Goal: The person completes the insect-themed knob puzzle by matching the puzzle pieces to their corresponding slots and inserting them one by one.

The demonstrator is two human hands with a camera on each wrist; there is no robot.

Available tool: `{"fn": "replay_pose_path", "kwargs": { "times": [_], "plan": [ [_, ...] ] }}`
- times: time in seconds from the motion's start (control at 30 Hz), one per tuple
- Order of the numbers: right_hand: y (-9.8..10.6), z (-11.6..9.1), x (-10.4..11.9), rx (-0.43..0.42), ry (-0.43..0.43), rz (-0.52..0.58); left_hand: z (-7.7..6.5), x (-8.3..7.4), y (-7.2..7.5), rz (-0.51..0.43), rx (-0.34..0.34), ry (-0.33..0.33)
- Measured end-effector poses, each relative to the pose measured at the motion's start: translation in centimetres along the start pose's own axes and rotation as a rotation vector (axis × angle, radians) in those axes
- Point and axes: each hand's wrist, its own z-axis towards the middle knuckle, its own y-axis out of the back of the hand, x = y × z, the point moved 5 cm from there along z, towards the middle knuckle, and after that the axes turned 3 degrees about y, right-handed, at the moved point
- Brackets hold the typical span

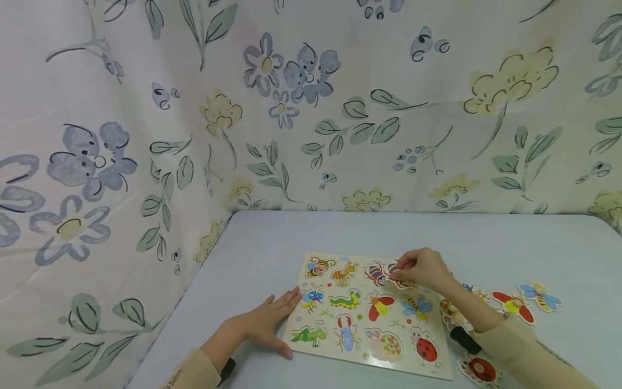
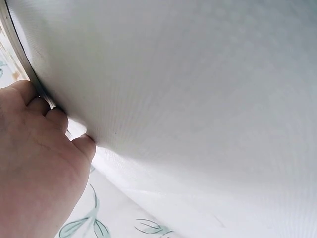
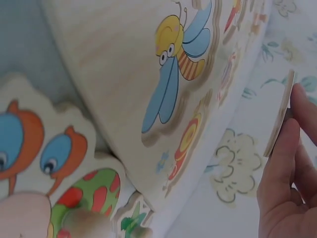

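A pale wooden puzzle board point(image 1: 313, 317) printed with insects lies on the table. My left hand point(image 1: 264, 324) rests at its left edge, fingers extended and touching the board, thumb spread near the lower corner. Over the upper right of the board, my right hand point(image 1: 427, 270) pinches a purple-and-yellow striped spider piece point(image 1: 391, 268) between thumb and fingers. A similar spider picture point(image 1: 375, 274) is visible just left of it. The right wrist view shows the held piece point(image 3: 281, 116) edge-on. My right hand hides the board's top right corner.
Loose pieces lie right of the board: a red-winged insect point(image 1: 514, 307), a blue-winged insect point(image 1: 540, 296), a ladybug point(image 1: 481, 370) and others partly under my right forearm. A snail piece point(image 3: 74, 193) sits close to the board's edge. Floral cloth point(image 1: 311, 151) hangs behind the table.
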Motion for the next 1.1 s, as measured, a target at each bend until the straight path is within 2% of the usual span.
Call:
{"fn": "replay_pose_path", "kwargs": {
  "times": [0.33, 0.57, 0.83, 1.1],
  "plan": [
    [-0.9, 1.3, -0.1, 0.051, 0.043, -0.11, 0.3, 0.1, -0.1, 0.009, -0.003, 0.004],
    [-1.8, 2.1, 0.3, 0.115, -0.003, -0.154, 0.2, 0.5, -0.2, 0.008, -0.002, 0.014],
    [-3.1, 2.7, -0.3, 0.16, -0.042, -0.169, 0.2, 0.0, -0.1, 0.003, 0.002, 0.02],
    [-3.8, 3.4, -0.1, 0.174, -0.029, -0.208, 0.3, 0.3, -0.2, 0.009, 0.005, 0.029]
  ]
}}
